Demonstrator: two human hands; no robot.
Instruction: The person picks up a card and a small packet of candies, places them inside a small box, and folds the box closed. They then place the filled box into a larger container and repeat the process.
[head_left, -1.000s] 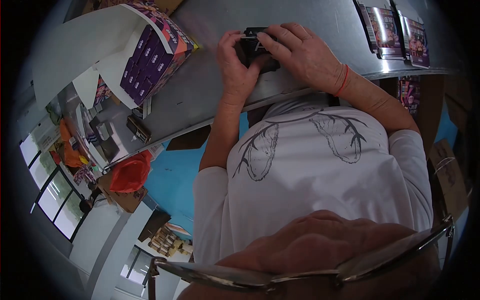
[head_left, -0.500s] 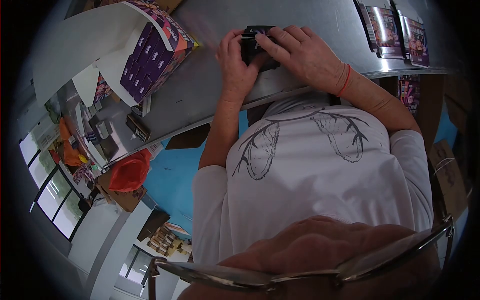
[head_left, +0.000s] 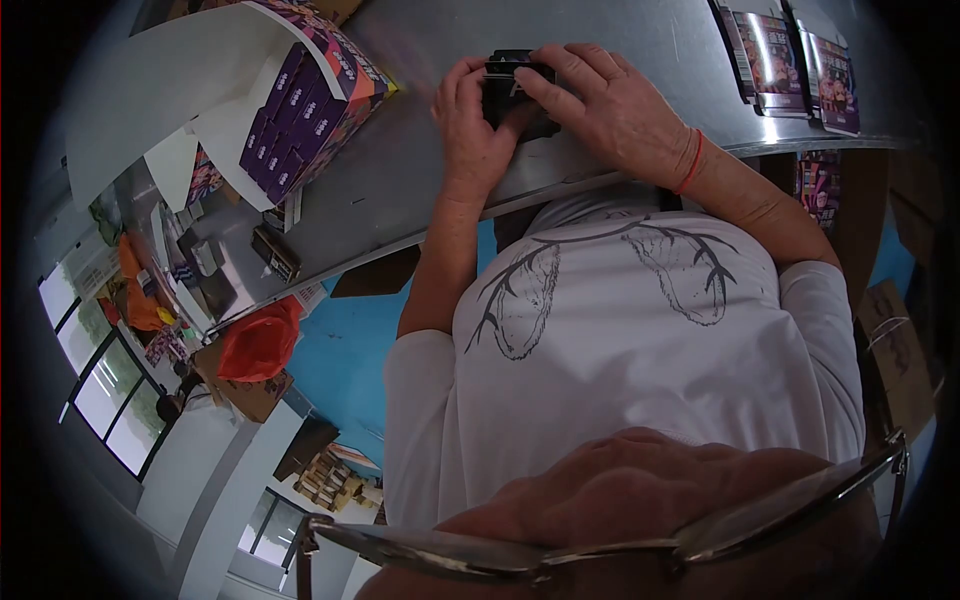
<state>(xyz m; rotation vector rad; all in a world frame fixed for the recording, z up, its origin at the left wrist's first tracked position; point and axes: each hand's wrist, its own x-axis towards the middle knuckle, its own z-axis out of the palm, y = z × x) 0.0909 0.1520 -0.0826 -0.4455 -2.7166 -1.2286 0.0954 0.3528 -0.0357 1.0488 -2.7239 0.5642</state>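
A small black box with a white letter A printed on it sits between my hands at the metal table's near side. My left hand grips its left side, fingers curled along the edge and thumb across the lower part. From the right, my right hand closes on the same box, its index fingertip pressed near the upper edge and the other fingers bent behind. Much of the box's right half is hidden under the right hand. A red cord circles my right wrist.
On the table, a large printed carton lies tipped open at left, packed with small purple boxes. Printed dark packs stand at the far right. A red plastic bag hangs below the table's left end.
The fingers of my right hand have shifted slightly up and toward the right over the box. My left hand and the box stay nearly in place.
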